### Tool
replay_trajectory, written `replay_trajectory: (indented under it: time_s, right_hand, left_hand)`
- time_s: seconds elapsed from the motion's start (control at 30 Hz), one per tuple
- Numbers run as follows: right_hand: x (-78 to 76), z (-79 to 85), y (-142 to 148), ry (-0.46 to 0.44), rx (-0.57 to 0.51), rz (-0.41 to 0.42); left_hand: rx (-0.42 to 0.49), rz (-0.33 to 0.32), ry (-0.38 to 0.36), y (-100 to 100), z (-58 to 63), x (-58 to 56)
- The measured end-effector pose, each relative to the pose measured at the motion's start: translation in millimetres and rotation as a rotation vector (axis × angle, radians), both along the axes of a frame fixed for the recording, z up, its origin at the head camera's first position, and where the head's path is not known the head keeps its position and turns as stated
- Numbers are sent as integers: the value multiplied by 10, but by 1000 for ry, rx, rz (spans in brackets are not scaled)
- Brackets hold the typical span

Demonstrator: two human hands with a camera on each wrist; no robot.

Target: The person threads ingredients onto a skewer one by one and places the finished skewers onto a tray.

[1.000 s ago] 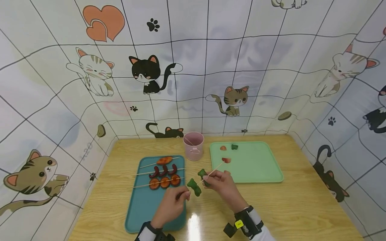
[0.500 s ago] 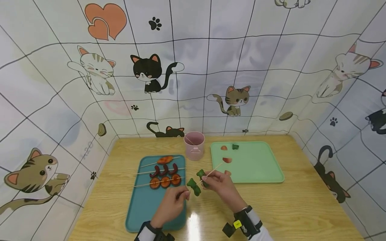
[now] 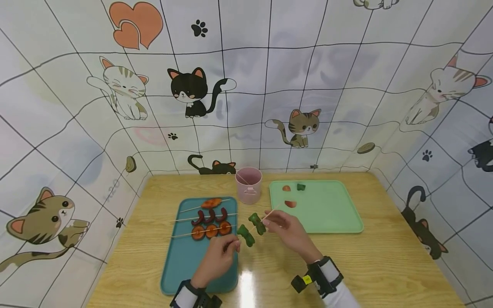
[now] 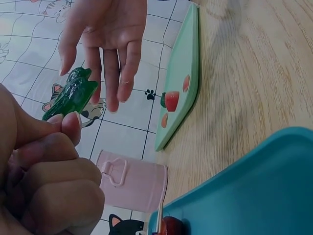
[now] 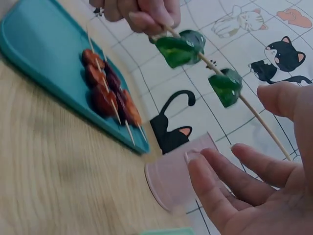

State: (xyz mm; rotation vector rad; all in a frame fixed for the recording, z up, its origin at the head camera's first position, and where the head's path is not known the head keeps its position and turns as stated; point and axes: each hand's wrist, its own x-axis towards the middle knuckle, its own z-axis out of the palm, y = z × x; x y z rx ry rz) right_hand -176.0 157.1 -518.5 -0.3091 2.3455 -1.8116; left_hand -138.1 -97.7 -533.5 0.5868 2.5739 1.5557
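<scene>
The skewer [image 5: 264,126], above the tabletop [image 3: 385,256], points its long axis away and rightward toward the green tray [image 3: 327,209], pinched by the left hand [image 3: 217,260], while the right hand [image 3: 290,234], earlier gripping a green piece [image 3: 256,223], now shows fingers released.

Cat-printed walls [image 3: 246,111] stand behind and beside a wooden table [image 3: 385,265].

Glossy green pieces [image 5: 177,52], wooden skewer [image 5: 266,128].

Hidden inside the left hand [image 3: 218,257], one end of the skewer [image 5: 259,119]; cropped at right in the right wrist view, the right hand [image 5: 281,200]; trimmed by the left wrist view's borders, the teal tray [image 4: 264,186] and a dark-red morsel [image 4: 172,226].
</scene>
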Motion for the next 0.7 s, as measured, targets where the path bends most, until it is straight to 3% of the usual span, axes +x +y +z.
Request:
replay_trajectory:
  time_s: [0.27, 0.5, 0.7]
  right_hand:
    - [-179, 39, 257, 127, 203, -76]
    - [-455, -122, 615, 238, 339, -159]
    - [-717, -224, 876, 273, 469, -186]
  left_hand:
    - [6, 29, -31, -19, 5, -11]
    - [11, 53, -33, -41, -16, -22]
    - [0, 55, -19, -57, -10, -20]
